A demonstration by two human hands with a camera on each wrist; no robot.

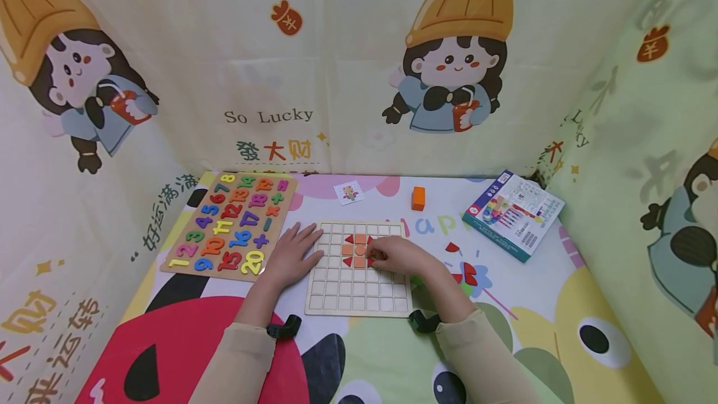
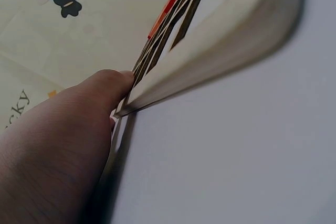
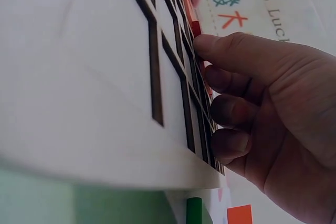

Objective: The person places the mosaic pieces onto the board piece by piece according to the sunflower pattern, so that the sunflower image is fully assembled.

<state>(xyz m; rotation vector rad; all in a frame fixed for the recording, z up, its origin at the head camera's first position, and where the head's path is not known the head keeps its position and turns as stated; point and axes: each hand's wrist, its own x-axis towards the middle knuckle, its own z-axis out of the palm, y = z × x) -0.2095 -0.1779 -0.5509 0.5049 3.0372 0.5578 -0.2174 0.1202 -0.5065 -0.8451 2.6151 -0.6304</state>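
A pale wooden grid board (image 1: 331, 295) lies on the table between both hands. Orange square tiles (image 1: 359, 262) and small red triangular tiles (image 1: 348, 261) form a cluster in its upper middle. My right hand (image 1: 397, 255) reaches over the cluster's right side, thumb and fingers curled, pinching a red tile (image 3: 196, 28) low against the grid. That tile is partly hidden by the fingertips. With its fingers spread, my left hand (image 1: 291, 255) rests by the board's left edge, and its thumb touches that edge in the left wrist view.
A number puzzle board (image 1: 191, 232) lies at the left. Farther back are a small picture card (image 1: 349, 192), an orange block (image 1: 418, 198) and a box (image 1: 516, 214). Loose red pieces (image 1: 470, 273) and a partly hidden green piece (image 1: 416, 280) lie near the right forearm.
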